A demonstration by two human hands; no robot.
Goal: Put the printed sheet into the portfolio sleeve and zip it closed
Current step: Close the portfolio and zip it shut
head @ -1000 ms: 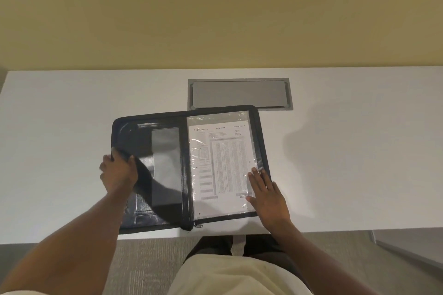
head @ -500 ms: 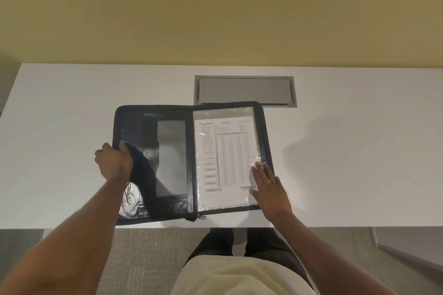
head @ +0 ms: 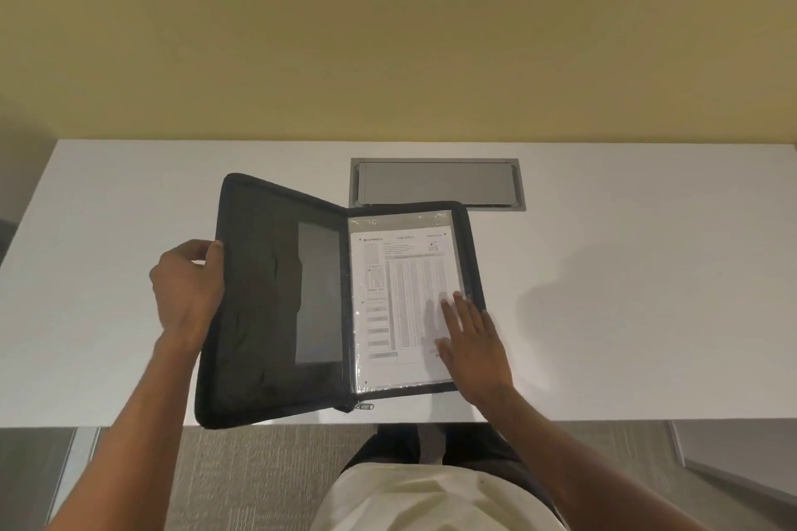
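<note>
The sheet (head: 405, 285) sits in the sleeve (head: 401, 223) on the right half of the portfolio (head: 473, 254) under our flat, straight-fingered right hand (head: 474, 341), while our left hand (head: 185, 289) grips its raised left cover (head: 267, 293); we judge closing is in hand, and next needs the zip tab (head: 365, 406) at its near spine.

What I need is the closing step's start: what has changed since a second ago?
The left hand, gripping the black zippered portfolio's left cover, has lifted it off the white table, folding it toward closing. The right hand stays flat on the printed sheet inside the clear sleeve.
</note>
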